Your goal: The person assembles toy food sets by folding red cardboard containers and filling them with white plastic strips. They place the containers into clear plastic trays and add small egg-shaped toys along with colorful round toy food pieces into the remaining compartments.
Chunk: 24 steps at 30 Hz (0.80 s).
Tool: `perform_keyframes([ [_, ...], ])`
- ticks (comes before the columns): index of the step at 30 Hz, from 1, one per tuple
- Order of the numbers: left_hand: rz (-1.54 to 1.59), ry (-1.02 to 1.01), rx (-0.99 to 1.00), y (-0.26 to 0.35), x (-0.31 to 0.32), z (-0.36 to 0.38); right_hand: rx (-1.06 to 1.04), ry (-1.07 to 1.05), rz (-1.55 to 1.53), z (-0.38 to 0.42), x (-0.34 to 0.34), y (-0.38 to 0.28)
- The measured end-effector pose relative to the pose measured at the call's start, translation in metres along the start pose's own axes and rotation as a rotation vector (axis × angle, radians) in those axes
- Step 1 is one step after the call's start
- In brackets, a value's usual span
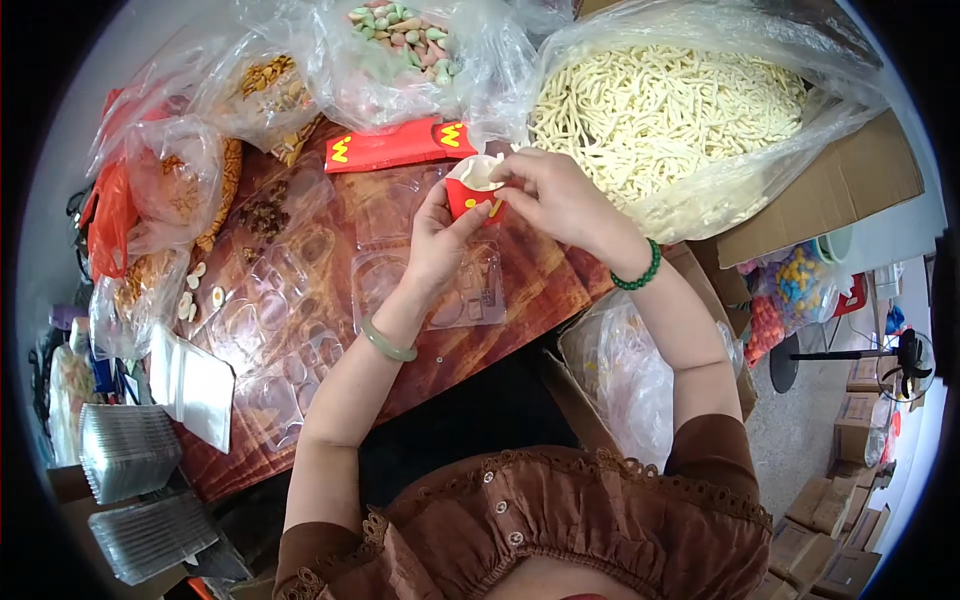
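My left hand is closed around a small red fries carton with a yellow mark on its front, held upright over the table. The carton's inside is pale, and a few whitish bits show at its mouth. At its rim, the fingers of my right hand are pinched together; what is between them is too small to make out. Behind the carton lie flat red cartons with yellow marks, overlapping in a row. To the right, a large clear bag holds a heap of pale fry-shaped sticks.
Clear plastic trays lie on the brown patterned table. Bags of pastel drop-shaped pieces and orange pieces line the back and left. Stacked clear trays stand lower left. An open cardboard box sits by the table's front edge.
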<state>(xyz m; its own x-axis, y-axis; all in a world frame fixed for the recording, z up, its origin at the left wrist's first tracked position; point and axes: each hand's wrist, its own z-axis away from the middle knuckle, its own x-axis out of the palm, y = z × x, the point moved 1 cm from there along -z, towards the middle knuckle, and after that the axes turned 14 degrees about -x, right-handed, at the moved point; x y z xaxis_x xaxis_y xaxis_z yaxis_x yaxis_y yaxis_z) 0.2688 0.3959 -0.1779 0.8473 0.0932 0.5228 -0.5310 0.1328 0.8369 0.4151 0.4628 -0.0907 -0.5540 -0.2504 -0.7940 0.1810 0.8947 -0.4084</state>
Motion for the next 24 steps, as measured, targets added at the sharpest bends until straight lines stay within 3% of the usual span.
perform_keyframes([
  [3,-0.009,-0.029,0.072,0.006,-0.001,0.009,0.053,-0.091,-0.113,-0.004,0.013,-0.012],
  [7,-0.035,0.024,0.082,0.014,-0.013,0.018,0.047,-0.050,-0.373,-0.012,0.017,-0.017],
  [8,-0.034,0.030,0.090,0.017,-0.017,0.018,-0.052,0.046,-0.214,-0.014,0.016,-0.019],
  [11,-0.001,0.046,0.109,0.024,-0.024,0.027,-0.177,0.059,-0.045,-0.019,0.025,-0.019],
  [15,-0.013,0.028,0.107,0.025,-0.039,0.029,-0.143,-0.124,-0.107,-0.038,0.047,-0.013],
  [16,-0.127,0.069,0.130,0.029,-0.047,0.030,-0.016,-0.188,-0.235,-0.047,0.051,-0.013],
  [21,-0.931,0.296,0.139,0.070,-0.094,0.037,0.022,-0.117,-0.292,-0.080,0.107,0.023],
  [22,-0.932,0.300,0.138,0.068,-0.100,0.034,0.039,-0.167,-0.287,-0.087,0.118,0.028],
  [24,-1.326,0.447,0.292,0.062,-0.109,0.026,0.197,-0.354,-0.337,-0.098,0.121,0.021],
])
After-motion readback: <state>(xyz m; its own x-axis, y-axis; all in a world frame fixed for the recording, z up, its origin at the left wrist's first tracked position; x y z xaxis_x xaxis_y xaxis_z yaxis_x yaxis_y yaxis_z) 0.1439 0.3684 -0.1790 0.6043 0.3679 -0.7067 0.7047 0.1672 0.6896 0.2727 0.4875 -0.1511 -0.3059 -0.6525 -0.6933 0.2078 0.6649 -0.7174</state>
